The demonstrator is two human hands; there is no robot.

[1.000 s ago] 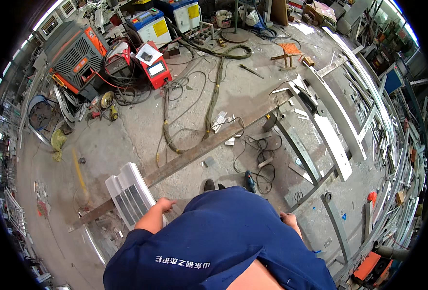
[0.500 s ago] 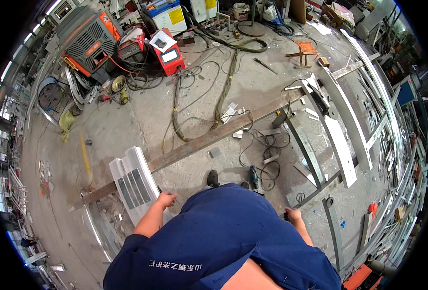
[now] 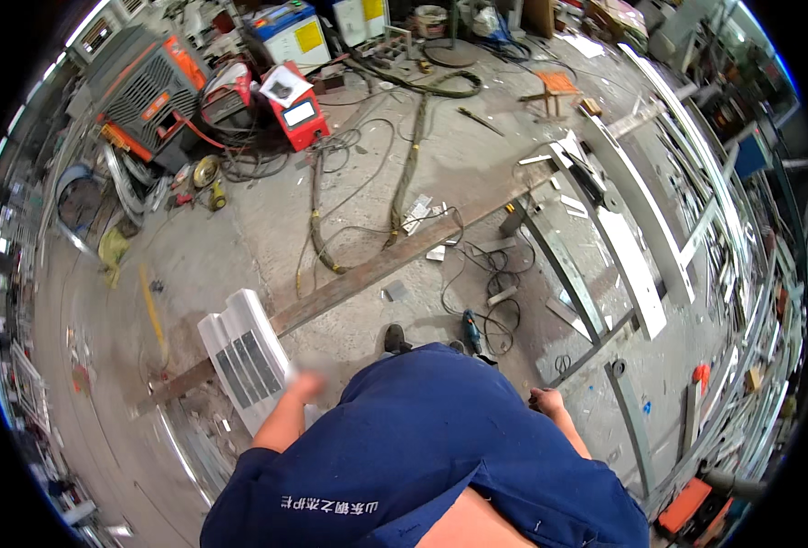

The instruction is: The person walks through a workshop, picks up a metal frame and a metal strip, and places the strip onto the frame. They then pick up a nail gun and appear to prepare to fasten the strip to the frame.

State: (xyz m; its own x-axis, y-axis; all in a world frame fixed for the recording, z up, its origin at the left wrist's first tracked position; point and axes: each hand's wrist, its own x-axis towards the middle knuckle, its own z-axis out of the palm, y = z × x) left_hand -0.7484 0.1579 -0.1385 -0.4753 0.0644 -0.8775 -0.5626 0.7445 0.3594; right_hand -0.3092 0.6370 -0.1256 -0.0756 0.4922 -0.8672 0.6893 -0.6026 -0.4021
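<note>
Pale slotted panel point(image 3: 264, 342): lies across the brown beam point(image 3: 377, 268) near its lower-left end, reaching past both long edges.
Left hand point(image 3: 307, 386): just beside the panel's right edge; blurred, so finger spread and contact cannot be told.
Right hand point(image 3: 545, 400): fingers curled narrow, near the navy shirt point(image 3: 431, 425); cannot tell whether they hold anything.
Moving room: beyond the beam's far edge, floor point(image 3: 226, 251) stretches left of the hoses point(image 3: 314, 215).

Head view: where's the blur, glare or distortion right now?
Head view: left hand is smeared, fingers unreadable; right hand looks sharper; white beam looks bright and bowed, likely fisheye bending; the picture's corners are black.
</note>
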